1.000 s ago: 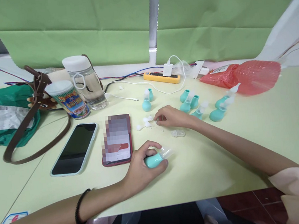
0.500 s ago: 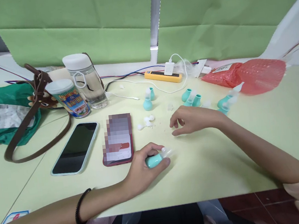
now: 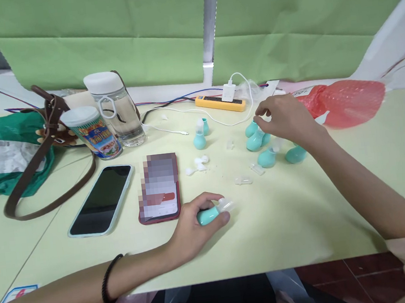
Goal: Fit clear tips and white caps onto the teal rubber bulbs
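Observation:
My left hand point(image 3: 194, 229) is wrapped round a teal squeeze-bulb nasal aspirator point(image 3: 207, 216) with a clear tip, its thumb and index finger near the tip. Over the group of teal bulbs on the right is my right hand point(image 3: 284, 119). Its fingers are loosely curled with a gap between them, the tips close to the neck of a teal bulb point(image 3: 250, 128). Several more bulbs lie beneath and beside it, among them one point(image 3: 267, 157) on its side. Small clear plastic tips point(image 3: 243, 181) lie on the table between my hands.
Two phones, one dark-screened point(image 3: 101, 200) and one red-cased point(image 3: 159, 190), lie at left. Behind them stand a printed cup point(image 3: 94, 134) and a water bottle point(image 3: 122, 116). White scraps point(image 3: 200, 164), a yellow power strip point(image 3: 219, 103) and a red plastic bag point(image 3: 356, 101) are farther back.
My right hand has moved away from me and to the right, over the bulbs, uncovering bulbs and clear tips on the table. My left hand still holds the aspirator in the same place.

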`<state>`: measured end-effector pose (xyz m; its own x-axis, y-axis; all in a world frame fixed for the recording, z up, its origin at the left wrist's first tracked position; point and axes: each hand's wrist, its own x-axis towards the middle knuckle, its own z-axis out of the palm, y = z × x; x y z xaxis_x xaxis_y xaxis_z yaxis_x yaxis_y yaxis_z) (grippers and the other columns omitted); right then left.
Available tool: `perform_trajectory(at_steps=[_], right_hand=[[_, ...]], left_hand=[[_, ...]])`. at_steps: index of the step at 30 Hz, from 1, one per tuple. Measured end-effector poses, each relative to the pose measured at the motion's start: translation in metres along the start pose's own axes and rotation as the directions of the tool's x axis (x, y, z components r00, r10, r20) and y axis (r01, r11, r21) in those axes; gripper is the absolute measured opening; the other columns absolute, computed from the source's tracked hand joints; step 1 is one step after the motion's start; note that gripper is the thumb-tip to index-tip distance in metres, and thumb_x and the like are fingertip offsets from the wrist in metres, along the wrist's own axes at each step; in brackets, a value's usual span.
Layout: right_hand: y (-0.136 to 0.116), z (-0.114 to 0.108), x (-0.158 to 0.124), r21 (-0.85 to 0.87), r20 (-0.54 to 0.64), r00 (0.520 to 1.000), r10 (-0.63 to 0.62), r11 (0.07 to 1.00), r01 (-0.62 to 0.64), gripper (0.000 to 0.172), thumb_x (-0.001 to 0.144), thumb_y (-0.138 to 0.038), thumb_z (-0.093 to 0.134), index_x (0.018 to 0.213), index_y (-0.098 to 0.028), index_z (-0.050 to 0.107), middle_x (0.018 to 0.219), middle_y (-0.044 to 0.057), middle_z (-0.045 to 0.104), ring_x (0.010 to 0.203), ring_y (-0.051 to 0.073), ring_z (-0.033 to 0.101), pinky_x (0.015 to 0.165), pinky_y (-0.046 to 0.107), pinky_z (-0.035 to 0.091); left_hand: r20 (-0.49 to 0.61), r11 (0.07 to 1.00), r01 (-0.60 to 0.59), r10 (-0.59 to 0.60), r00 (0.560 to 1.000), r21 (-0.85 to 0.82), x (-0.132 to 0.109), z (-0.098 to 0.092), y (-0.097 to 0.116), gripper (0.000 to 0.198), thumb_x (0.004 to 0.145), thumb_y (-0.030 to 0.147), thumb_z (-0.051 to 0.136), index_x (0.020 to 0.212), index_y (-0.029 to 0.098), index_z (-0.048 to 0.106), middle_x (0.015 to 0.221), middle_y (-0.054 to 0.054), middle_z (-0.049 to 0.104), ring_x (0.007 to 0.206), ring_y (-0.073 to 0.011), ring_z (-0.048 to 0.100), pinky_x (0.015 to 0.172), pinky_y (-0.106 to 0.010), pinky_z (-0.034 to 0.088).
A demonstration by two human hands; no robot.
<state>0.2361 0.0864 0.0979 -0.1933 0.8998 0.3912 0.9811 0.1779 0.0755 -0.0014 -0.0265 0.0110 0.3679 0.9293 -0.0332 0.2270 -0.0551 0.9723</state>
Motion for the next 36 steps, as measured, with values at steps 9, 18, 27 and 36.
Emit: perform_trajectory(at_steps=[9,18,27,36], right_hand=[[-0.004,0.011,0.005,0.192,0.117,0.982,-0.151,0.973,0.127,0.020,0.071,-0.028,0.046,0.080,-0.017,0.060,0.075,0.005,0.062,0.068,0.017,0.055,0.055,0.026,0.040],[-0.025,-0.002,-0.010,0.184,0.264,0.903,-0.339,0.937,0.298,0.020,0.073,-0.029,0.046,0.083,-0.021,0.061,0.079,0.002,0.064,0.070,0.017,0.055,0.055,0.025,0.037],[-0.011,-0.002,-0.002,0.080,0.079,0.972,-0.223,0.973,0.217,0.022,0.074,-0.030,0.044,0.081,-0.018,0.061,0.072,0.002,0.064,0.065,0.016,0.056,0.055,0.025,0.037],[-0.020,-0.011,-0.016,0.167,0.162,0.928,-0.336,0.936,0.310,0.020,0.072,-0.025,0.046,0.082,-0.019,0.062,0.074,0.002,0.064,0.068,0.016,0.056,0.058,0.025,0.039]], left_hand=[[-0.008,0.997,0.038,-0.038,0.999,-0.065,0.000,0.000,-0.003,0.028,0.071,0.036,0.057,0.094,0.020,0.055,0.064,0.002,0.051,0.059,-0.0110,0.047,0.055,-0.022,0.036],[-0.032,0.999,-0.020,0.021,0.999,0.033,0.002,0.001,-0.002,0.025,0.070,0.031,0.058,0.092,0.020,0.055,0.068,0.002,0.046,0.064,-0.0108,0.046,0.058,-0.021,0.035],[-0.018,0.997,-0.055,0.056,0.998,0.056,0.001,0.000,-0.001,0.026,0.072,0.029,0.055,0.097,0.020,0.053,0.066,0.003,0.042,0.063,-0.0104,0.043,0.059,-0.021,0.034],[-0.006,0.995,-0.076,0.076,0.997,0.058,0.002,0.001,-0.003,0.026,0.070,0.024,0.057,0.095,0.020,0.051,0.067,0.003,0.045,0.063,-0.0097,0.044,0.059,-0.020,0.035]])
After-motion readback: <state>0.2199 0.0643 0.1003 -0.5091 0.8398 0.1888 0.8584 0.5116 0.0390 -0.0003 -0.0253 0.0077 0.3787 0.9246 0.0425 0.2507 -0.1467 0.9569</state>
